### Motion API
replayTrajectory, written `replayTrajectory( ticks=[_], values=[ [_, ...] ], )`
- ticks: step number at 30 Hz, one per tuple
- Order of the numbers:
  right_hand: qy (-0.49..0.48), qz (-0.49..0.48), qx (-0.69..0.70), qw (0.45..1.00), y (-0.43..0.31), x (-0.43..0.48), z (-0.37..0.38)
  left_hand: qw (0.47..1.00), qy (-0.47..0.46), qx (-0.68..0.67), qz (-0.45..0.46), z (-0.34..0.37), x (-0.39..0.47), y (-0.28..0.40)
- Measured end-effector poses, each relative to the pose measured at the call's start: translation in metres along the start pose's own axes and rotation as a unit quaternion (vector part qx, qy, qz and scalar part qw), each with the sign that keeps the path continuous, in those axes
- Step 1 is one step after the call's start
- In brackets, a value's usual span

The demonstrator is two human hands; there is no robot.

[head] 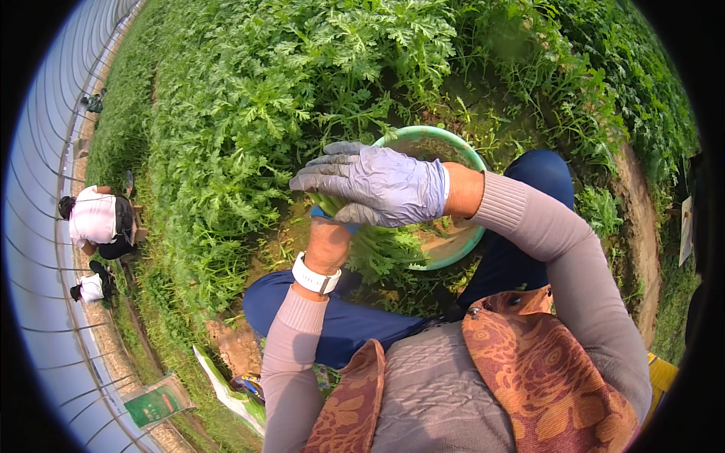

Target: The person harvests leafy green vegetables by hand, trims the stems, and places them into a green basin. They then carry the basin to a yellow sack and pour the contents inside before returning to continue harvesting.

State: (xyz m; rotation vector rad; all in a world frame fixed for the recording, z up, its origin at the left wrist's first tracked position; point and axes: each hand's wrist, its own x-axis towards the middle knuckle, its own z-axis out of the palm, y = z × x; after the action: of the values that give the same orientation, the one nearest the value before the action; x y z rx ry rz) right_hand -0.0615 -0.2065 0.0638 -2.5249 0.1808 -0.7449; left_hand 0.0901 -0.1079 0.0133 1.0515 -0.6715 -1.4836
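A bunch of leafy garland chrysanthemum greens (385, 249) lies between my hands, pale stems toward the left and leaves toward the basin. My left hand (329, 235), in a blue glove and mostly hidden, is closed around the bunch from below; a white watch (315, 276) is on that wrist. Over the stems stretches my right hand (376, 184) in a thin lavender glove soiled at the fingers. Its fingers are straight and its thumb stands apart. A round green-rimmed basin (476, 150) sits partly under my right hand and forearm, with soil and leaf bits inside.
Dense growing greens (243, 107) fill the ground ahead and left. My bent knees (541, 175) flank the basin. Two people (96, 215) work at far left by the greenhouse wall (42, 198). A green-and-white plastic bag (226, 393) and a green sack (156, 402) lie lower left.
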Motion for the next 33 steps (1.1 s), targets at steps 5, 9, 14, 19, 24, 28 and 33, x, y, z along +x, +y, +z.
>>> replayTrajectory(
  ticks=[5,9,14,19,24,28,33],
  values=[
    [0.178,-0.047,0.132,0.974,0.008,-0.003,-0.012,0.966,-0.161,0.203,-0.026,-0.009,-0.001,0.0],
    [0.028,-0.045,0.018,0.998,-0.009,-0.001,-0.008,0.838,-0.128,0.517,0.12,-0.012,-0.003,-0.008],
    [0.054,0.01,0.17,0.984,-0.008,-0.007,-0.006,0.9,-0.135,0.412,-0.05,-0.007,-0.002,-0.002],
    [0.123,-0.008,0.114,0.986,0.023,-0.017,-0.022,0.947,-0.189,0.25,-0.073,0.004,0.0,0.011],
    [0.018,0.172,0.238,0.956,0.018,-0.023,-0.015,0.957,-0.145,0.249,-0.044,0.003,-0.003,0.016],
    [0.031,0.224,0.223,0.948,0.022,-0.021,-0.009,0.958,-0.104,0.267,-0.021,-0.001,-0.004,0.011],
    [-0.004,0.228,0.206,0.951,0.026,-0.023,0.006,0.95,-0.107,0.294,0.023,-0.004,-0.006,0.008]
  ],
)
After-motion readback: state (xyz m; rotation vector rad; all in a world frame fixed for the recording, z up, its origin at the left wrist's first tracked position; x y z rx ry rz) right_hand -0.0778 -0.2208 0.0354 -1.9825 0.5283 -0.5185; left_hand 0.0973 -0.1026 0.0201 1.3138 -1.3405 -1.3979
